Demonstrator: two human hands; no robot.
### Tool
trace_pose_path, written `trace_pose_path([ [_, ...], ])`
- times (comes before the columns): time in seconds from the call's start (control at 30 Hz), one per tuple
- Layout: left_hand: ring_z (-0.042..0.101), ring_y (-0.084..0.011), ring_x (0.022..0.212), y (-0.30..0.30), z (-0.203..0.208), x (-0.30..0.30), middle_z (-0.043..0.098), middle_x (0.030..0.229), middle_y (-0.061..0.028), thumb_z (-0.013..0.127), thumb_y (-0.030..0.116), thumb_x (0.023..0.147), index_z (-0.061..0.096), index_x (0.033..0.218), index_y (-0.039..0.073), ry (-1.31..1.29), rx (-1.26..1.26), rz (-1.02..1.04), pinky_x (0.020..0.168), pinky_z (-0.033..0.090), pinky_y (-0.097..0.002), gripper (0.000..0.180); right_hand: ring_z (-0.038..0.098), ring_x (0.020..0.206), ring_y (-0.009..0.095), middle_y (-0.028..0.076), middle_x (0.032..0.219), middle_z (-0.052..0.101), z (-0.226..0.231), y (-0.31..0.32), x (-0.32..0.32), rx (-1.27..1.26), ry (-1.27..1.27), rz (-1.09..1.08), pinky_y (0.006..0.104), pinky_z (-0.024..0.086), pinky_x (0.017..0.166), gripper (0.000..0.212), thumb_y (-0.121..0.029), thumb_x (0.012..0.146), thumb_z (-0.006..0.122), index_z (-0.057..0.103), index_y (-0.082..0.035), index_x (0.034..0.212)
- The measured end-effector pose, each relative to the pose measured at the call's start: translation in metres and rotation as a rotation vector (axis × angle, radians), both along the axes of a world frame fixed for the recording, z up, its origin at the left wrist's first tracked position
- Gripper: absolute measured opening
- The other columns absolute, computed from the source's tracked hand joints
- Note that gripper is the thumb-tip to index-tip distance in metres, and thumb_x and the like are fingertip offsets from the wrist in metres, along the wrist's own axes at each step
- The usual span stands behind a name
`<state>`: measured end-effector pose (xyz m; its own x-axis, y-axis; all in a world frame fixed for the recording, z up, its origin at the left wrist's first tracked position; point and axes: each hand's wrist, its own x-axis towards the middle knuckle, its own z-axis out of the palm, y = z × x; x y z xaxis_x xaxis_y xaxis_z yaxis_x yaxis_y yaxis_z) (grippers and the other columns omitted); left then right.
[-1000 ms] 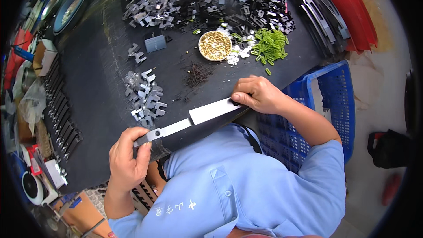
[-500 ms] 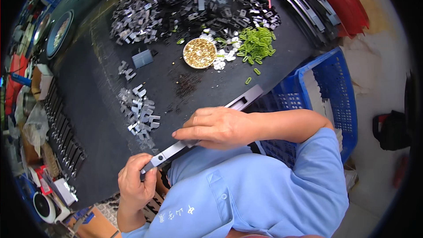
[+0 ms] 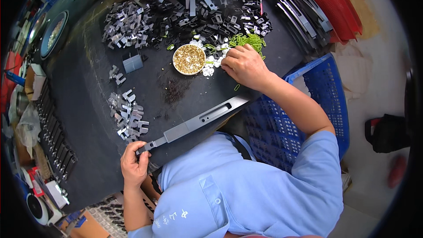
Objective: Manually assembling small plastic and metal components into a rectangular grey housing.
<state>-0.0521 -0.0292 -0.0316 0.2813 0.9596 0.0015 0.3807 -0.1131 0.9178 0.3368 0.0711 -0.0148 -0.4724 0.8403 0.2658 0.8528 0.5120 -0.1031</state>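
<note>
"Black tabletop (image 3: 88,119), extending beyond both sets of fingers. What follows in size?"

"Blue perforated basket (image 3: 331,105), to the right of all the fingers; then the grey slotted bar (image 3: 183,128), running rightward from the left hand (image 3: 134,165), whose thumb and fingers are clamped on its narrow end."

"And the right hand (image 3: 247,67)?"

"Well apart from the bar; fingers curled, tips close together. Whether they pinch a piece cannot be told."

"Smaller items?"

"Round dish (image 3: 189,74) of gold-coloured parts (image 3: 189,58), left of the right fingertips; green oblong loops (image 3: 253,39), heaped just beyond those fingers; white pieces (image 3: 208,70), scattered between dish and fingertips."
</note>
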Motion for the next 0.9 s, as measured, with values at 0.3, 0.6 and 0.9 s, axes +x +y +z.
trace_pose_path([
  [0.3,0.061,-0.0195,0.072,-0.001,-0.001,0.004,0.061,0.091,-0.0123,0.059,0.002,0.081,0.057,0.099,-0.001,0.017,0.117,0.057,0.064,0.048,-0.0285,0.019,0.057,0.077,0.019,0.001,0.081,0.058,0.037,-0.033,-0.026,-0.168,0.229,0.370,0.0333,0.042,0.071,0.008,-0.013,0.071,0.064,0.062,-0.012,0.079],
  [0.6,0.061,-0.0230,0.078,-0.003,0.000,0.004,0.062,0.091,-0.0131,0.060,0.001,0.080,0.056,0.100,0.000,0.051,0.132,0.027,0.069,0.048,-0.0310,0.020,0.054,0.089,0.019,0.003,0.093,0.056,0.024,-0.023,-0.048,-0.174,0.045,0.797,0.0336,0.042,0.080,0.016,-0.016,0.070,0.058,0.061,-0.010,0.084],
  [0.9,0.062,-0.0233,0.079,0.001,0.002,0.003,0.062,0.090,-0.0130,0.063,0.002,0.079,0.057,0.097,0.000,0.042,0.112,0.026,0.070,0.048,-0.0298,0.019,0.055,0.097,0.022,0.004,0.107,0.058,0.018,-0.030,-0.034,-0.342,0.158,0.672,0.0356,0.041,0.082,0.023,-0.014,0.070,0.060,0.066,-0.010,0.092],
])
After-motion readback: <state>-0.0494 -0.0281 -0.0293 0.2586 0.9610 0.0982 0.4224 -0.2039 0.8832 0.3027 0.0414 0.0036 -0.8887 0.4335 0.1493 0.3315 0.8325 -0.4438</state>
